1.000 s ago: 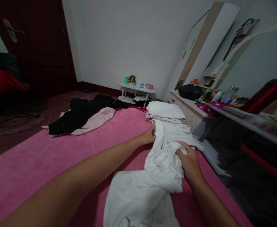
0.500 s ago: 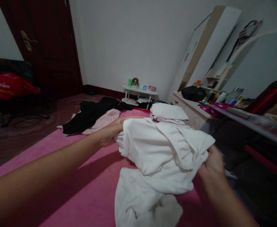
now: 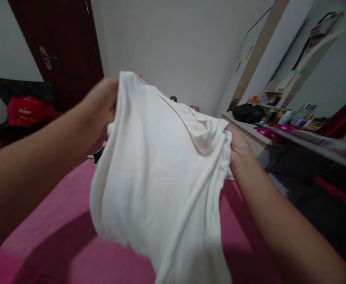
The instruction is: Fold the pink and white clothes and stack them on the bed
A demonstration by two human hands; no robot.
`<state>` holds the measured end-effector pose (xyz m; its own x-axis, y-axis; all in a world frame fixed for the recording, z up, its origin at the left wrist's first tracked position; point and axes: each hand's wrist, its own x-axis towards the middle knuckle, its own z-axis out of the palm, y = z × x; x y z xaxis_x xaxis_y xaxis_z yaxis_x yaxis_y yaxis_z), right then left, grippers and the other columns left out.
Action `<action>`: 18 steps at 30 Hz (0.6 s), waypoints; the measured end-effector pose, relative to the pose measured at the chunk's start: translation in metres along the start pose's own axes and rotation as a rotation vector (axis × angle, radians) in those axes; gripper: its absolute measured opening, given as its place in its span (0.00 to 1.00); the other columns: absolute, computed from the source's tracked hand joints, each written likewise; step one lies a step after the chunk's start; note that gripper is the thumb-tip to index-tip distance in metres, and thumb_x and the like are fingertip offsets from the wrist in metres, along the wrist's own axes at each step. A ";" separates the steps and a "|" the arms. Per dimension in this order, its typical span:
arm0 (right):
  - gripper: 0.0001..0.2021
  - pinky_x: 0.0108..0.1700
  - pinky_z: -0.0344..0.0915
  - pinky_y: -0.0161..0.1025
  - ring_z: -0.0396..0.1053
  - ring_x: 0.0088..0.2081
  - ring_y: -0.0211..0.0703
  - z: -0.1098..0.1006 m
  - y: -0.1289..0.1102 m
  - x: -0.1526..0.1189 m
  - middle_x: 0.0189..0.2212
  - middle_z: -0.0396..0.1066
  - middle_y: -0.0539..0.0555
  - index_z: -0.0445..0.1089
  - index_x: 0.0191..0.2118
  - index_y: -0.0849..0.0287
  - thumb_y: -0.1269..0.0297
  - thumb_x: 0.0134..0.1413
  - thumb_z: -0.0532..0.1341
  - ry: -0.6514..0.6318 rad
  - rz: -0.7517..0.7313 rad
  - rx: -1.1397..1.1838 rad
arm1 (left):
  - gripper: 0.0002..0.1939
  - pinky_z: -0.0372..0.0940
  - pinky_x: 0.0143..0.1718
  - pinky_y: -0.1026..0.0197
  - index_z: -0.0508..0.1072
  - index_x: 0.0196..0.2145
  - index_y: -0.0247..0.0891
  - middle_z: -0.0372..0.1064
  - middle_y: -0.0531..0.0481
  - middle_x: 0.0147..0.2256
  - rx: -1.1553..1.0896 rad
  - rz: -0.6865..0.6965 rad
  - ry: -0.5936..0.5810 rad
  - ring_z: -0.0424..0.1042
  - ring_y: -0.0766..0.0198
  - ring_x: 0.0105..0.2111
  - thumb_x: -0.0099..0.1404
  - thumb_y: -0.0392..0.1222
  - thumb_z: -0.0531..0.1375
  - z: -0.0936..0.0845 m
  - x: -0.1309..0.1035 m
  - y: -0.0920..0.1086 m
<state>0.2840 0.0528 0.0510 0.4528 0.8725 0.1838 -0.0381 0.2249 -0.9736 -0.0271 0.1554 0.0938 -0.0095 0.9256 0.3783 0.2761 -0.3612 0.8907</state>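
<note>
Between my two hands a white garment hangs in front of me, its cloth falling in loose folds. It looks like a shirt, with a collar-like band near its upper right. My left hand grips its upper left corner, the fingertips partly behind the cloth. Lower and to the right, my right hand is closed on the other edge, beside the band. The garment's lower end runs out of the bottom of the view. Beneath it lies a pink bed cover.
A dark red door stands at the back left, with a red bag below it. On the right are a dresser with a black bag and bottles, and a mirror. Dark cloth peeks out behind the garment.
Both hands have risen with the white garment, which now hangs longer and more spread out. It covers most of the clothes pile and the small white table behind it.
</note>
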 end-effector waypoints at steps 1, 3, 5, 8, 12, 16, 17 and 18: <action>0.11 0.38 0.70 0.37 0.73 0.35 0.40 0.004 0.005 0.013 0.28 0.74 0.51 0.71 0.34 0.65 0.61 0.53 0.58 0.024 0.070 -0.041 | 0.18 0.67 0.39 0.57 0.65 0.52 0.30 0.70 0.51 0.38 -0.052 -0.012 -0.038 0.72 0.58 0.40 0.69 0.43 0.51 0.001 0.006 0.000; 0.06 0.34 0.70 0.35 0.72 0.31 0.39 0.001 0.024 0.026 0.25 0.73 0.50 0.69 0.32 0.60 0.64 0.52 0.58 0.092 0.125 -0.088 | 0.19 0.66 0.40 0.63 0.61 0.55 0.34 0.69 0.50 0.43 -0.132 -0.068 -0.086 0.72 0.66 0.39 0.67 0.38 0.53 0.005 0.008 -0.018; 0.03 0.28 0.68 0.37 0.71 0.26 0.41 -0.015 0.055 0.022 0.21 0.71 0.50 0.67 0.29 0.58 0.66 0.46 0.61 0.165 0.183 -0.147 | 0.22 0.67 0.38 0.63 0.59 0.55 0.31 0.69 0.43 0.45 -0.103 -0.154 -0.052 0.72 0.67 0.36 0.64 0.34 0.56 0.010 0.001 -0.055; 0.10 0.28 0.67 0.38 0.70 0.26 0.44 -0.048 0.105 -0.003 0.23 0.73 0.52 0.69 0.30 0.59 0.68 0.35 0.66 0.164 0.184 -0.239 | 0.25 0.68 0.36 0.61 0.64 0.52 0.32 0.69 0.40 0.47 0.059 -0.201 -0.100 0.72 0.62 0.37 0.56 0.37 0.61 0.014 -0.029 -0.123; 0.13 0.39 0.67 0.41 0.72 0.33 0.45 -0.083 0.139 -0.040 0.30 0.75 0.53 0.74 0.32 0.60 0.62 0.35 0.65 -0.044 -0.010 -0.468 | 0.21 0.66 0.44 0.59 0.67 0.51 0.36 0.66 0.42 0.50 0.315 0.093 -0.265 0.70 0.58 0.44 0.60 0.43 0.58 0.007 -0.093 -0.159; 0.18 0.39 0.68 0.44 0.72 0.34 0.48 -0.108 0.130 -0.063 0.33 0.76 0.57 0.75 0.38 0.61 0.57 0.38 0.65 -0.210 0.018 -0.678 | 0.16 0.62 0.48 0.58 0.70 0.48 0.40 0.69 0.45 0.45 0.393 0.408 -0.613 0.68 0.59 0.45 0.65 0.47 0.56 -0.007 -0.160 -0.127; 0.22 0.40 0.68 0.45 0.73 0.36 0.50 -0.113 0.124 -0.069 0.36 0.76 0.58 0.74 0.42 0.61 0.56 0.38 0.65 -0.282 0.034 -0.733 | 0.17 0.62 0.48 0.58 0.70 0.49 0.41 0.69 0.45 0.45 0.400 0.477 -0.729 0.68 0.58 0.45 0.64 0.49 0.58 -0.011 -0.173 -0.117; 0.26 0.43 0.69 0.46 0.73 0.40 0.52 -0.118 0.117 -0.076 0.41 0.75 0.60 0.72 0.47 0.62 0.57 0.38 0.66 -0.358 0.041 -0.796 | 0.20 0.62 0.47 0.57 0.70 0.50 0.42 0.69 0.44 0.45 0.411 0.548 -0.831 0.68 0.57 0.44 0.62 0.52 0.60 -0.014 -0.185 -0.108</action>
<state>0.3504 -0.0388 -0.0929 0.1522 0.9872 0.0474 0.6457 -0.0631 -0.7610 -0.0683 0.0215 -0.0693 0.8267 0.4920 0.2729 0.3473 -0.8279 0.4403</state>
